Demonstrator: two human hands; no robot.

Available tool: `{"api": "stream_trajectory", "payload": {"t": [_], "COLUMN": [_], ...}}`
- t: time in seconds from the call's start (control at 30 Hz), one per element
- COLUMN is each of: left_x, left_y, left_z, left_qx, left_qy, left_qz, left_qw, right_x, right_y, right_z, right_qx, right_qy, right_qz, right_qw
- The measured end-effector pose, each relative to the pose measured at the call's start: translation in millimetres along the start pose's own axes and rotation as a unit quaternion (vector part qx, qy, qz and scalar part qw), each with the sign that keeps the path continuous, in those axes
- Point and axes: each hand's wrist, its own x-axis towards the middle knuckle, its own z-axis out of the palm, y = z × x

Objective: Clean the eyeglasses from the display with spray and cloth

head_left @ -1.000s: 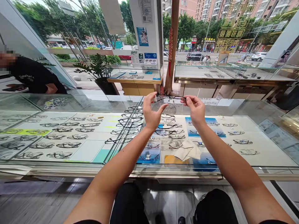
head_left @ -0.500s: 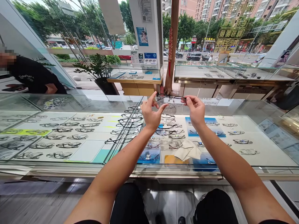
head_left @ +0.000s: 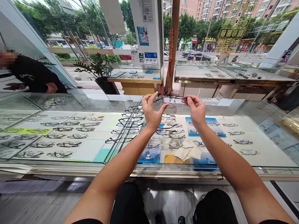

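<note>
A pair of dark-rimmed glasses (head_left: 172, 99) is held up level above the glass display counter (head_left: 233, 109), between my two hands. My left hand (head_left: 152, 112) has its fingertips at the left end of the frame, with the thumb stretched out below the lens. At the right end, the thumb and fingers of my right hand (head_left: 196, 109) pinch the frame. Below them a beige cloth (head_left: 188, 150) lies folded on the counter near its front edge. Several pairs of glasses (head_left: 129, 124) stand in a column left of centre.
More glasses (head_left: 68, 144) fill the case to the left, and others (head_left: 243, 141) to the right. Behind the counter are a potted plant (head_left: 98, 70), a wooden post (head_left: 172, 46) and more display cases (head_left: 210, 74). A person in black (head_left: 35, 74) is at the far left.
My hands and the glasses have shifted very slightly right in the view. The grip on the glasses looks the same.
</note>
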Motion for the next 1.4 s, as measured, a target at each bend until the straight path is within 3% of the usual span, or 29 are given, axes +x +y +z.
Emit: {"api": "stream_trajectory", "payload": {"t": [0.17,0.5,0.7,0.9,1.1,1.27,1.4], "left_x": [-0.7,0.2,3.9,7.6,11.5,10.7,10.8], "left_y": [1.9,-1.9,-8.0,-8.2,-7.9,-5.5,-3.9], "left_z": [0.7,2.3,6.6,8.5,4.9,3.0,2.6], "left_qx": [-0.048,-0.103,-0.185,-0.274,-0.271,-0.268,-0.282], "left_qy": [-0.048,-0.060,-0.079,-0.114,-0.167,-0.235,-0.259], "left_qz": [-0.030,-0.075,-0.135,-0.144,-0.129,-0.118,-0.123], "left_qw": [0.997,0.990,0.970,0.944,0.939,0.927,0.915], "right_x": [2.0,2.4,3.6,5.4,11.3,11.8,10.0], "right_y": [2.9,0.4,2.4,5.8,3.3,-1.3,-0.4], "right_z": [-1.2,-3.5,-5.1,-5.5,-9.5,-8.8,-8.6], "right_qx": [0.008,-0.038,-0.052,-0.038,-0.044,-0.057,-0.045], "right_qy": [0.001,0.002,-0.001,0.000,-0.032,-0.139,-0.174], "right_qz": [0.022,0.047,0.074,0.113,0.133,0.118,0.148], "right_qw": [1.000,0.998,0.996,0.993,0.990,0.982,0.973]}}
